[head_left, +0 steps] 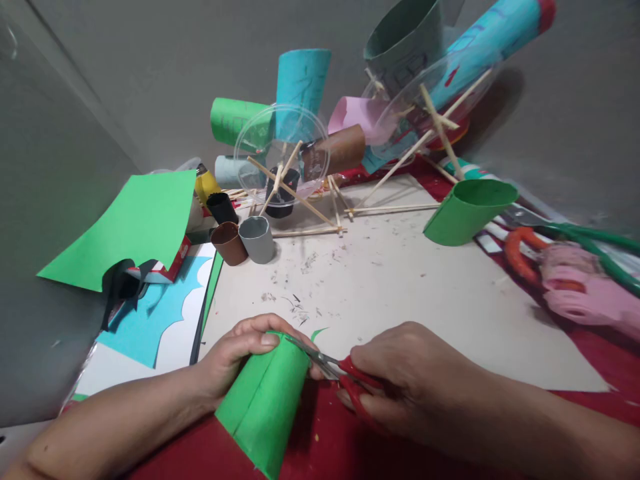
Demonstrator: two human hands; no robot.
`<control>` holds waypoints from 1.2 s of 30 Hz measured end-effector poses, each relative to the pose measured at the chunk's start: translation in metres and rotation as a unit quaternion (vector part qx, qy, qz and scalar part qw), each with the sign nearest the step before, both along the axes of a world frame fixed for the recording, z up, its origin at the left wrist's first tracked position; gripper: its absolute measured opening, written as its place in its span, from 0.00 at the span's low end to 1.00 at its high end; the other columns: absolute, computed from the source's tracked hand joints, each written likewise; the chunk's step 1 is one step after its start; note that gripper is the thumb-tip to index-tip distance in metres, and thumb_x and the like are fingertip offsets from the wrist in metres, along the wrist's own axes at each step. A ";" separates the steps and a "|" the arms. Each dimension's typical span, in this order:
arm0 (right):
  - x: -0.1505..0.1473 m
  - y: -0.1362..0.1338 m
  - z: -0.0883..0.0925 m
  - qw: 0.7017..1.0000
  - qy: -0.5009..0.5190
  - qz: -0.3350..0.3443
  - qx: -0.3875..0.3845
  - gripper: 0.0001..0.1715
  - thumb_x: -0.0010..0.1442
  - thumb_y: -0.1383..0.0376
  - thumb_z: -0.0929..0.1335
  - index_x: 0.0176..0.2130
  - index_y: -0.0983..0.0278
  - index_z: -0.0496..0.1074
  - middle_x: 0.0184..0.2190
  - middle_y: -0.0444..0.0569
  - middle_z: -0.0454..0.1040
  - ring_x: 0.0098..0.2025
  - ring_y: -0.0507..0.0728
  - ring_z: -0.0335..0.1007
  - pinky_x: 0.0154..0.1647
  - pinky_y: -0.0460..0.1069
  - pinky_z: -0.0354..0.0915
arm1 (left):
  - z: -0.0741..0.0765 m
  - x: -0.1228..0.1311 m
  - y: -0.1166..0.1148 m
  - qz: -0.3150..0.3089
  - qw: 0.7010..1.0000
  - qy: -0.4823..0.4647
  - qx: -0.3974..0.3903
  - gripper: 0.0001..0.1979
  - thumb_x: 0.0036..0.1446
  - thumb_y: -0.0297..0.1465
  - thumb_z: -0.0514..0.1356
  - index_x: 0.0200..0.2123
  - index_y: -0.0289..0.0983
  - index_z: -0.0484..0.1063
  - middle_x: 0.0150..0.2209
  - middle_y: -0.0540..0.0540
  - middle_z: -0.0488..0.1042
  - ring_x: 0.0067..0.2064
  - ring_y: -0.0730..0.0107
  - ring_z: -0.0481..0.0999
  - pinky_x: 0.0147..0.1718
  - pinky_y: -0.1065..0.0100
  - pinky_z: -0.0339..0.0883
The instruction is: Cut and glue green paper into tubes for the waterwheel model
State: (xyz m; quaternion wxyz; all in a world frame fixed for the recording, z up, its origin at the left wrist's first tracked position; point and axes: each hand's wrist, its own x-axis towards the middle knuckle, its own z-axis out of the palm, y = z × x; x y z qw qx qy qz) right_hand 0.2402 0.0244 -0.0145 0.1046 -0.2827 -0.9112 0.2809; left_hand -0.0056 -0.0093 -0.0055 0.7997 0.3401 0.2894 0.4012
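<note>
My left hand is wrapped round a rolled green paper tube at the near edge of the work surface, thumb on top. My right hand grips red-handled scissors. Their metal blades point left and meet the tube's upper rim. A thin green sliver curls up just beyond the blades.
A beige board lies over a red cloth. Behind stand two wheel models of paper tubes, clear lids and sticks. A green tube lies right, small cups and green paper left, pink scissors far right.
</note>
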 end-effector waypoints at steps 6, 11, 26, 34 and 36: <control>0.001 0.003 0.003 1.000 -0.002 0.004 -0.016 0.10 0.54 0.70 0.64 0.24 0.61 0.59 0.18 0.38 0.66 0.20 0.49 0.51 0.24 0.47 0.45 | 0.002 0.000 0.001 -0.005 1.000 0.004 0.001 0.11 0.58 0.31 0.60 0.41 0.33 0.79 0.43 0.36 0.79 0.43 0.53 0.80 0.49 0.52 0.68; 0.001 0.003 0.003 1.000 -0.005 0.005 -0.030 0.10 0.55 0.70 0.65 0.25 0.61 0.59 0.18 0.37 0.63 0.21 0.49 0.49 0.24 0.47 0.44 | 0.001 0.000 0.000 -0.003 1.000 0.009 0.001 0.11 0.57 0.31 0.60 0.41 0.33 0.79 0.43 0.36 0.80 0.43 0.53 0.80 0.50 0.52 0.68; -0.001 0.010 0.005 0.970 0.035 0.044 -0.235 0.14 0.59 0.69 0.65 0.24 0.61 0.57 0.18 0.35 0.57 0.21 0.47 0.48 0.20 0.44 0.47 | 0.001 -0.002 0.001 -0.004 1.000 -0.004 -0.007 0.11 0.58 0.30 0.60 0.40 0.32 0.79 0.42 0.37 0.80 0.43 0.53 0.81 0.47 0.55 0.70; -0.001 0.008 0.017 0.948 0.009 0.026 -0.316 0.18 0.58 0.65 0.67 0.22 0.61 0.55 0.17 0.35 0.53 0.20 0.48 0.46 0.18 0.44 0.45 | -0.001 -0.001 0.002 -0.001 1.000 -0.007 -0.006 0.10 0.57 0.30 0.60 0.39 0.33 0.79 0.43 0.37 0.80 0.43 0.52 0.81 0.47 0.54 0.70; -0.002 0.009 0.020 0.940 0.005 0.029 -0.340 0.17 0.59 0.64 0.66 0.22 0.61 0.57 0.17 0.35 0.54 0.20 0.48 0.47 0.18 0.44 0.46 | -0.002 -0.002 0.001 0.003 1.000 -0.008 -0.004 0.10 0.57 0.30 0.60 0.40 0.33 0.79 0.42 0.37 0.80 0.42 0.52 0.81 0.46 0.53 0.70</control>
